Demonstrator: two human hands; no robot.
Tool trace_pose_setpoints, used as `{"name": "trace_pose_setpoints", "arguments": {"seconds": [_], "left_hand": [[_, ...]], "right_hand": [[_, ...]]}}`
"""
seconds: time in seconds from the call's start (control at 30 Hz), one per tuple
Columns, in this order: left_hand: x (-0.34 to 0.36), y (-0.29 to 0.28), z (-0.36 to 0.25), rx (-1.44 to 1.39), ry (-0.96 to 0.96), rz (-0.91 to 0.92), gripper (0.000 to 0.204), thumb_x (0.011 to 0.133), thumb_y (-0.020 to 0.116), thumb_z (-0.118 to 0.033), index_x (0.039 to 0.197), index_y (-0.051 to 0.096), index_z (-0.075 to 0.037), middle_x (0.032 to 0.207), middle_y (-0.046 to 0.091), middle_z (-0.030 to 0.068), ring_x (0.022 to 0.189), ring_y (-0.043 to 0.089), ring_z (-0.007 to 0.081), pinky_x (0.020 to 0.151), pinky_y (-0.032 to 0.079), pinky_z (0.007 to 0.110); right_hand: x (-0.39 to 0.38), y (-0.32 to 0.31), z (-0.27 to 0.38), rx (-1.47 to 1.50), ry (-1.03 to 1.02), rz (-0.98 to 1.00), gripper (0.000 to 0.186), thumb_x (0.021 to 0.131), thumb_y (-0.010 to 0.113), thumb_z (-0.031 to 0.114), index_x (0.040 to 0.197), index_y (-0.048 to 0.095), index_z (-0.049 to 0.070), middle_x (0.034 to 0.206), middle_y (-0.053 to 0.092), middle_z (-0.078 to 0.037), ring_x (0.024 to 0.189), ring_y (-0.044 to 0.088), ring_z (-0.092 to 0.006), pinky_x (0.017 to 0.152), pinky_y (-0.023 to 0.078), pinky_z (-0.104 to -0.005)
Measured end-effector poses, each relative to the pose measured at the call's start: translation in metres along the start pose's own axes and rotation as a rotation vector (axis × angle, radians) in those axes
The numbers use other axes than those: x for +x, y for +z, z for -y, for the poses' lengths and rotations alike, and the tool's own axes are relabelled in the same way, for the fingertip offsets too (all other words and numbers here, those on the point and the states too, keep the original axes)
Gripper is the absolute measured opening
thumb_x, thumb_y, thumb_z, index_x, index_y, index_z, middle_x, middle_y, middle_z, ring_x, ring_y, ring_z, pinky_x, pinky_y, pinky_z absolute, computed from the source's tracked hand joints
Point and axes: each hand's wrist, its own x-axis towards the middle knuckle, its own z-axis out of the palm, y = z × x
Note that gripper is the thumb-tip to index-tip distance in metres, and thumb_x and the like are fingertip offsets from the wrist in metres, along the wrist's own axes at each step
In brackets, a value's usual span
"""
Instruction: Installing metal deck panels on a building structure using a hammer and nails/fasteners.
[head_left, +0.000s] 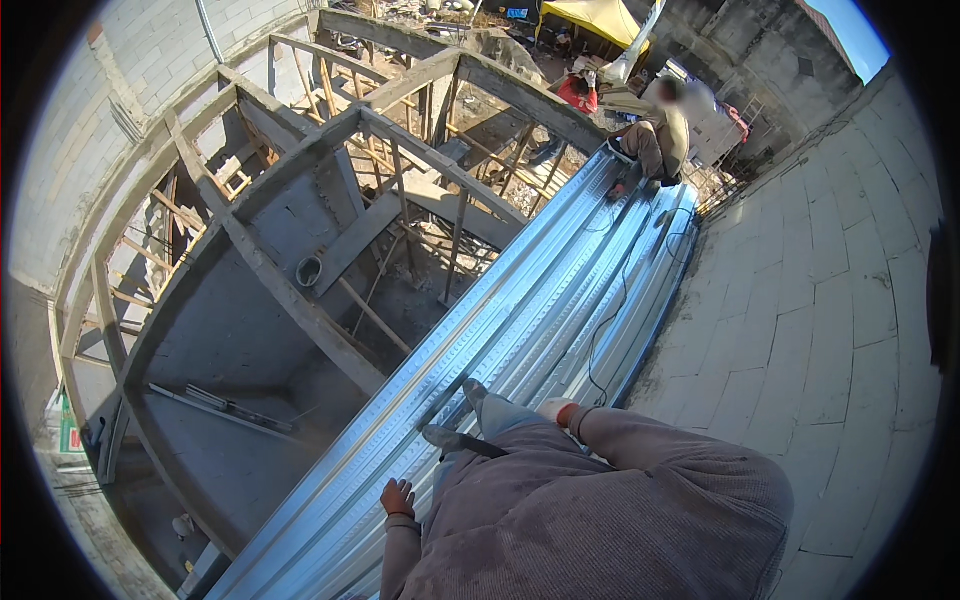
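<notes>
Left hand [397,496], fingers curled, rests on corrugated steel decking [520,320]; right hand [556,410], grip indiscernible, sits near a black cable [606,320]. Second worker [665,125] crouches at far end.

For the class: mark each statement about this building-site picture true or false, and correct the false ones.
1. The person stands on ribbed metal decking. True.
2. The left hand holds a hammer. False: it looks empty, hanging over the decking.
3. A black cable runs along the decking. True.
4. A co-worker crouches at the far end of the decking. True.
5. The space to the left of the decking is fully covered. False: it is open, with concrete beams and timber props below.
6. The right hand grips a drill. False: no tool shows in it.
</notes>
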Motion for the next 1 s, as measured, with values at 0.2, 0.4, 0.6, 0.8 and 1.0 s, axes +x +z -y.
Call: {"name": "trace_pose_setpoints", "arguments": {"seconds": [0.2,0.4,0.6,0.8,1.0], "left_hand": [[0.022,-0.019,0.024,-0.019,0.004,0.034,0.03,0.098,0.041,-0.021,0.125,0.046,-0.009,0.12,0.059,0.0128,0.108,0.06,0.0296,0.08,0.052,0.046],[0.007,0.0,0.012,0.09,0.029,0.089,0.034,0.098,0.04,-0.024,0.128,0.044,-0.008,0.125,0.057,0.0138,0.112,0.058,0.0309,0.084,0.05,0.049],[-0.008,0.018,-0.002,-0.042,-0.065,-0.03,0.042,0.099,0.038,-0.03,0.135,0.041,-0.008,0.134,0.052,0.0162,0.118,0.055,0.0328,0.091,0.046,0.05],[-0.007,0.014,0.007,0.275,0.095,-0.022,0.043,0.099,0.038,-0.029,0.135,0.039,-0.006,0.135,0.051,0.0172,0.119,0.054,0.0333,0.09,0.048,0.049],[-0.035,0.036,-0.016,0.75,0.263,0.113,0.039,0.096,0.044,-0.021,0.13,0.041,-0.004,0.128,0.055,0.0165,0.117,0.056,0.0317,0.087,0.052,0.048]], "right_hand": [[-0.007,-0.01,0.008,0.075,0.035,-0.021,0.041,0.088,0.052,0.034,0.111,0.067,0.005,0.116,0.064,-0.019,0.112,0.06,-0.0333,0.09,0.048,-0.0412],[0.013,0.005,-0.013,-0.025,0.024,0.009,0.039,0.09,0.052,0.034,0.115,0.066,0.007,0.119,0.063,-0.017,0.11,0.059,-0.0324,0.091,0.047,-0.0389],[0.03,0.018,-0.03,0.092,0.038,0.018,0.038,0.089,0.055,0.031,0.118,0.064,0.008,0.12,0.063,-0.015,0.111,0.059,-0.0322,0.09,0.047,-0.0404],[0.016,-0.007,-0.015,0.032,0.047,0.04,0.038,0.088,0.056,0.03,0.117,0.065,0.008,0.118,0.063,-0.017,0.112,0.059,-0.032,0.09,0.048,-0.0407],[0.023,-0.005,-0.029,0.105,0.043,-0.039,0.037,0.087,0.056,0.03,0.114,0.066,0.005,0.116,0.064,-0.018,0.11,0.06,-0.0332,0.087,0.049,-0.0422]]}}
